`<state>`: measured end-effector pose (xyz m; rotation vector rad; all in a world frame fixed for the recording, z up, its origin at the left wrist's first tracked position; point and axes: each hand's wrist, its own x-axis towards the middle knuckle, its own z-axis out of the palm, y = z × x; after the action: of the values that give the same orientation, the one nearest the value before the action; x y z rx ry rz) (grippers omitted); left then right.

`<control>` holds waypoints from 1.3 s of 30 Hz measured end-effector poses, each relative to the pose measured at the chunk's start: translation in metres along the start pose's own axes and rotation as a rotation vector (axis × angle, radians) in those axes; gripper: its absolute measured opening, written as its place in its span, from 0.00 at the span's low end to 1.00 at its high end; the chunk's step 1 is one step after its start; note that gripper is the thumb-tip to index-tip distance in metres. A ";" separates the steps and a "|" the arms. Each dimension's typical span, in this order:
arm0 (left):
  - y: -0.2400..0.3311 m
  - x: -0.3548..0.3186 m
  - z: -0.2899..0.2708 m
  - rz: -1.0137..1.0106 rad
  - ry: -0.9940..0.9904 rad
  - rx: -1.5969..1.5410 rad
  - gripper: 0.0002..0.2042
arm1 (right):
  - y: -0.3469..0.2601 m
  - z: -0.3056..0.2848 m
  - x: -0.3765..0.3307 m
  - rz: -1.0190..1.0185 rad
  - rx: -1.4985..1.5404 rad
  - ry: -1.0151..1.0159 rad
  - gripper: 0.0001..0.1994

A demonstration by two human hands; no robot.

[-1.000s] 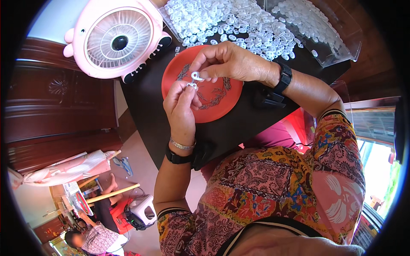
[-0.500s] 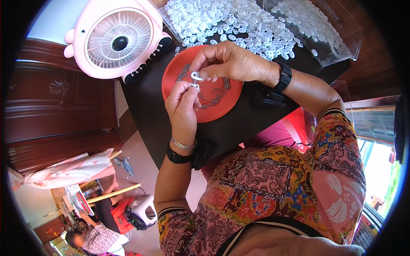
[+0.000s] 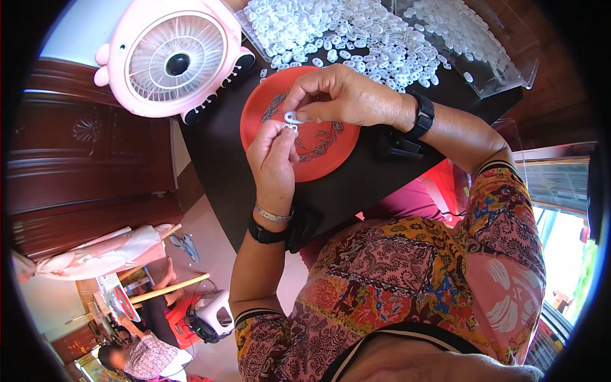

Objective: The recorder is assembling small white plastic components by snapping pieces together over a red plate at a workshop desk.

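Over a red round dish [image 3: 331, 162] my two hands meet, fingertips close together. My left hand [image 3: 273, 159] is closed, pinching a small white plastic piece [image 3: 290, 127] between thumb and forefinger. Just above it my right hand [image 3: 347, 95] pinches a white oval plastic piece with a hole [image 3: 291, 118]. The two pieces sit very close; whether they touch I cannot tell. Thin grey metal pins [image 3: 328, 141] lie scattered in the dish, partly hidden under my hands.
Many loose white oval plastic pieces [image 3: 356, 38] are heaped on the black table [image 3: 219, 172] beyond the dish. A clear bin [image 3: 509, 73] holding more stands at the far right. A pink fan [image 3: 178, 60] is at the far left. Another person [image 3: 149, 356] sits at lower left.
The white oval piece in my right hand has come down slightly, closing the small gap to the piece in my left hand. Both hands keep their pinch.
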<state>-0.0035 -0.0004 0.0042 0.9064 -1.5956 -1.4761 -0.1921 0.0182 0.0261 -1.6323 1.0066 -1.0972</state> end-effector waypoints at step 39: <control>-0.006 0.000 0.000 -0.053 -0.003 -0.165 0.12 | 0.005 0.019 -0.006 -0.431 -0.727 0.040 0.15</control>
<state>-0.0040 -0.0008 -0.0022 0.8573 -1.4374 -1.6208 -0.1766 0.0271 0.0165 -2.5083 1.1940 -1.1017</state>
